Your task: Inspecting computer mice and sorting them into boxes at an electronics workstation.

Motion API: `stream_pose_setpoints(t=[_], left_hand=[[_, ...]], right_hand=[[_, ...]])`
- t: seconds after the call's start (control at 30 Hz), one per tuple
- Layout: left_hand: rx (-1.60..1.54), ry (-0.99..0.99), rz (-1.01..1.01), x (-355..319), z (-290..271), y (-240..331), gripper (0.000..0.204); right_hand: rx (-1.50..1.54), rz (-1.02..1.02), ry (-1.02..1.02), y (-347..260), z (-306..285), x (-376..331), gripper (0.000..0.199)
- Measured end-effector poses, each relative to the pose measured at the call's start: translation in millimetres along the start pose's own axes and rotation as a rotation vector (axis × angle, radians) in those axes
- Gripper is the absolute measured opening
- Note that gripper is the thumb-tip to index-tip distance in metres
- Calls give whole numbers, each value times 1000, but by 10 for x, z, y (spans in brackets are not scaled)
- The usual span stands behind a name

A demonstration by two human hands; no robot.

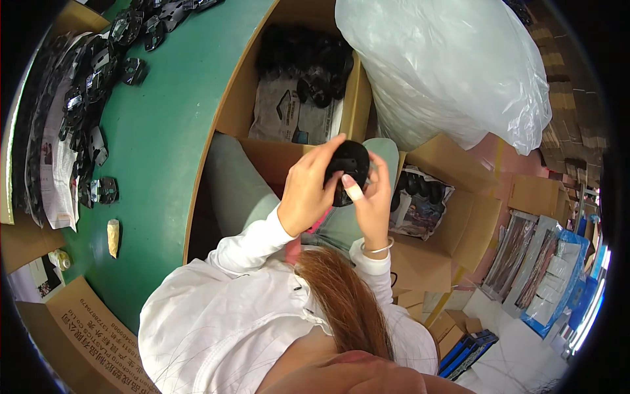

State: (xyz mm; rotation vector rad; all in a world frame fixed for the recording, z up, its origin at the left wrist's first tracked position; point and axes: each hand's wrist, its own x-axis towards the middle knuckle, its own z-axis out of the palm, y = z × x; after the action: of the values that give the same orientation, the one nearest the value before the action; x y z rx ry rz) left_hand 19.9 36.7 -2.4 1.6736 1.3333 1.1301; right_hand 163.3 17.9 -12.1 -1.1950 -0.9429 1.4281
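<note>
Fingers of the person's left hand and right hand curl around a rounded black plastic piece, both gripping it, held up above the lap. From where I stand, the left has it by one side and the right by the other, with a pale wrap on the right thumb and a bangle round that wrist. Just beyond the hands sits an open carton, a heap of black parts in it over printed paper. Away to their left runs a green bench, dark pieces strewn along its far side and a small yellowish stub lying on it. Near the right hand, a second carton holds more black items, and a big cloudy plastic bag bulges beyond, to the right of the first carton.
</note>
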Motion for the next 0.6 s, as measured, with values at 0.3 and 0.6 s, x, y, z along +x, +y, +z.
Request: stream_pose_setpoints(t=[0.3, 0.6], left_hand=[[26, -402, 79, 65, -240, 91, 64], [-341, -239, 57, 73, 32, -216, 57]], right_hand=[[-339, -27, 24, 85, -73, 124, 43], [-415, -232, 115, 84, 135, 168, 35]])
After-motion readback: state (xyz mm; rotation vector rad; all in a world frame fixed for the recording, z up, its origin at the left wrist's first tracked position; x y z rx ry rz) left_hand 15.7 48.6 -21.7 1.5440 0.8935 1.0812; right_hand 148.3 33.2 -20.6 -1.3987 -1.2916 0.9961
